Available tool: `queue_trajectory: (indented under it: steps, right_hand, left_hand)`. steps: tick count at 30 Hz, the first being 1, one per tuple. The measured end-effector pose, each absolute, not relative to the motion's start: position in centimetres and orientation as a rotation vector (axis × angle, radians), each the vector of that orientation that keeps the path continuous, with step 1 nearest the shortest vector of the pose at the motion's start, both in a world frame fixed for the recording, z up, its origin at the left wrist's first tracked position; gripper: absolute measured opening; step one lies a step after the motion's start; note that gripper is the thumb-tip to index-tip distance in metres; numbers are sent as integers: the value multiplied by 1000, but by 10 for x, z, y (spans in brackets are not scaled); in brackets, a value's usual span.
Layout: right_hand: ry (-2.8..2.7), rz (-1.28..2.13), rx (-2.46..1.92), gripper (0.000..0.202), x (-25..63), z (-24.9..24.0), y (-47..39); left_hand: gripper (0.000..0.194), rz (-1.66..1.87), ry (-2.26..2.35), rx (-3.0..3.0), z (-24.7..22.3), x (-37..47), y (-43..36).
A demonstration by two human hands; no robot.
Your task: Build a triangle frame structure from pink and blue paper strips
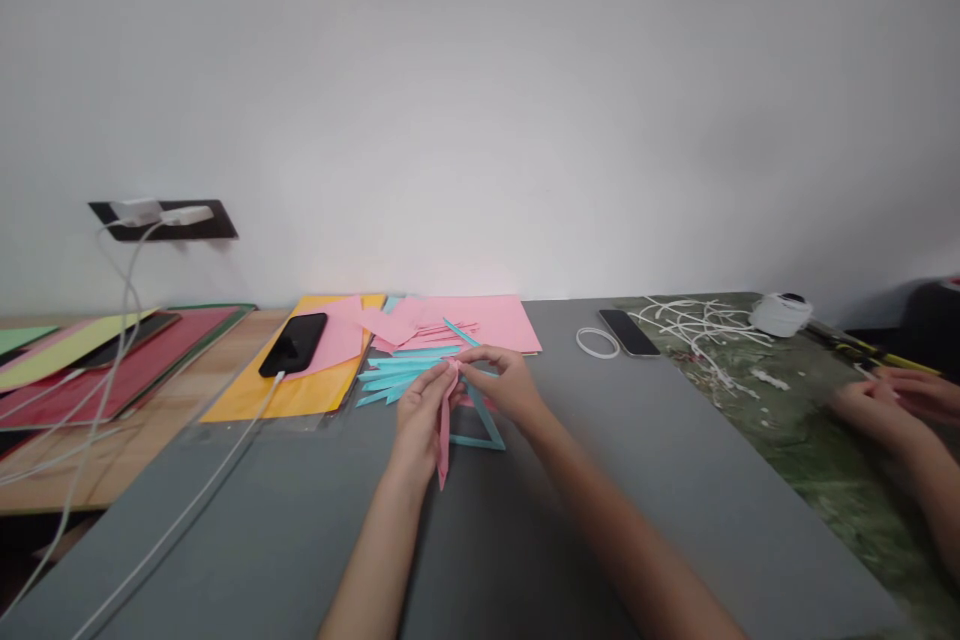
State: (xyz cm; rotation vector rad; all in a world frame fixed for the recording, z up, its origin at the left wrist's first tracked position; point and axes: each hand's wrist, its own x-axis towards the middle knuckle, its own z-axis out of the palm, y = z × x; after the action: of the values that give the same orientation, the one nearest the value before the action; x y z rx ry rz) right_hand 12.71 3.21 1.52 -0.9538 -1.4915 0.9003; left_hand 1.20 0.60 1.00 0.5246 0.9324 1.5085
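My left hand (426, 412) is closed around a folded pink paper strip (444, 445), whose pointed end hangs down toward me. At the strip's upper end, my right hand (501, 380) pinches with thumb and forefinger, close against the left fingertips. Just beyond the hands lies a fanned pile of blue paper strips (394, 377). A bent blue strip (484, 442) forms an angle on the grey table under my hands. Thin pink strips (442, 332) rest on pink sheets (491, 315) near the wall. My fingers partly hide the held strip's top.
A black phone (295, 344) on a cable lies on an orange sheet (300, 402) at left. To the right are a white ring (598, 343), another phone (628, 332) and tangled white cords (697, 325). Another person's hands (892, 405) work at the far right.
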Motion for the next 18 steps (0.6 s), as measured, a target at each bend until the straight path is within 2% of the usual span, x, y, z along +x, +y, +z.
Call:
queue_trajectory:
  steps: [18]
  right_hand:
    - [-1397, 958, -992, 12, 126, 13, 33]
  left_hand:
    - [35, 1500, 915, 614, 2, 11, 7]
